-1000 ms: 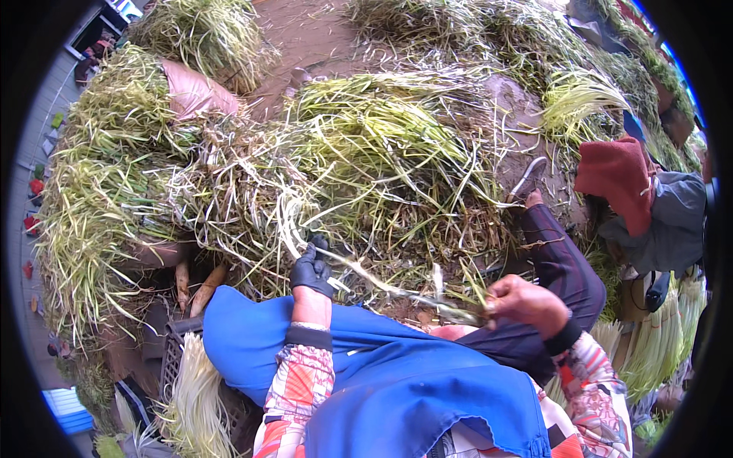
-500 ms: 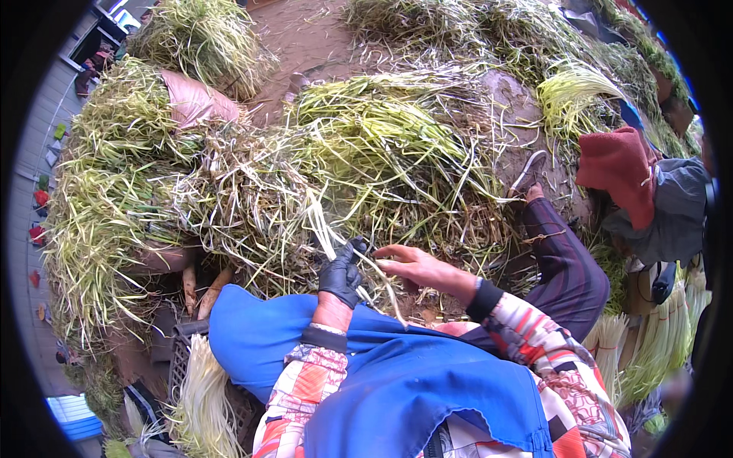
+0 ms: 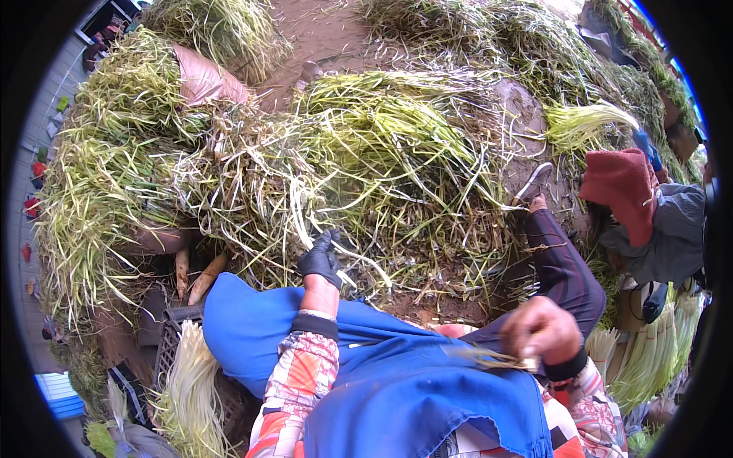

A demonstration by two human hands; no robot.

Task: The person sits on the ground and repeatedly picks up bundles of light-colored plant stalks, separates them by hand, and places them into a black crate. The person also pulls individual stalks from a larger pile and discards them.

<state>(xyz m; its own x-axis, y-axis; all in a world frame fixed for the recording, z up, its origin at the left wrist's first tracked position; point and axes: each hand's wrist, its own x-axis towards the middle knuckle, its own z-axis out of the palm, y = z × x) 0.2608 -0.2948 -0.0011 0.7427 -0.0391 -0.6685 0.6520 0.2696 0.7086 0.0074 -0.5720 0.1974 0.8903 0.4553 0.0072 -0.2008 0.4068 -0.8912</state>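
Note:
My left hand (image 3: pixel 319 259), in a black glove, grips a few pale white stems (image 3: pixel 299 210) that curve up and droop to the right over the pile of loose green and straw-coloured leaves (image 3: pixel 397 145). Bare and partly blurred, my right hand (image 3: pixel 540 332) is closed on thin yellowish leaf scraps (image 3: pixel 489 356) over the right side of the blue apron (image 3: pixel 412 397) on my lap. Beside my left thigh, a bundle of pale stems (image 3: pixel 191 382) leans on a dark plastic crate (image 3: pixel 172 336).
A co-worker in a red hood and grey garment (image 3: pixel 653 221) sits at the right, by upright stem bundles (image 3: pixel 657 351). More leaf heaps (image 3: pixel 214 30) surround the muddy ground (image 3: pixel 321 38). Pale roots (image 3: pixel 205 278) lie left of my apron; a paved strip (image 3: pixel 38 267) runs along the far left.
My right hand came in to my left hand, then moved back down and right with scraps in its fingers. My left hand still holds the stems, slightly shifted.

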